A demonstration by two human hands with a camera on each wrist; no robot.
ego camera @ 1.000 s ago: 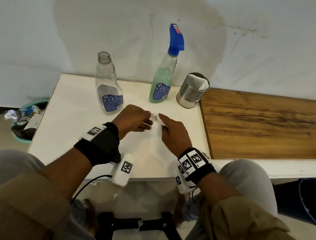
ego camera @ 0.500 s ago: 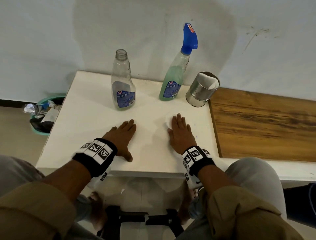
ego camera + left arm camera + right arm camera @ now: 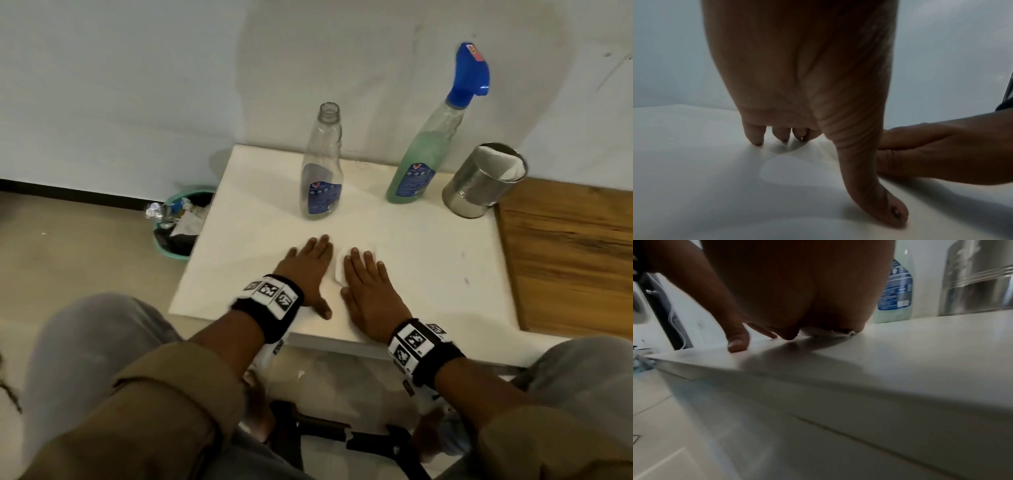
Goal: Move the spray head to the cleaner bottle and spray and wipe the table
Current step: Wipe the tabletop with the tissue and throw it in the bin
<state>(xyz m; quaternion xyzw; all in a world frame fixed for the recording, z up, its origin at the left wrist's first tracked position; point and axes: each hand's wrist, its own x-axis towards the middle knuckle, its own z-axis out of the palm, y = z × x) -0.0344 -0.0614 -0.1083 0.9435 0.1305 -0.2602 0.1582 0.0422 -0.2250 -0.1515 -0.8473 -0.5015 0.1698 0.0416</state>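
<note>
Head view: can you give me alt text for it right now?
Both hands lie flat on the white table, the right hand pressing a tissue, the left hand beside it. Behind stand an open bottle, a spray bottle and a tin.

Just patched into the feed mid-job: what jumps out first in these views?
Both hands lie flat, side by side, near the front edge of the white table: the left hand on bare surface, the right hand pressing a white tissue. Behind them stand an open-necked clear bottle and, to its right, a green cleaner bottle wearing the blue spray head. A steel can sits at the far right corner.
</note>
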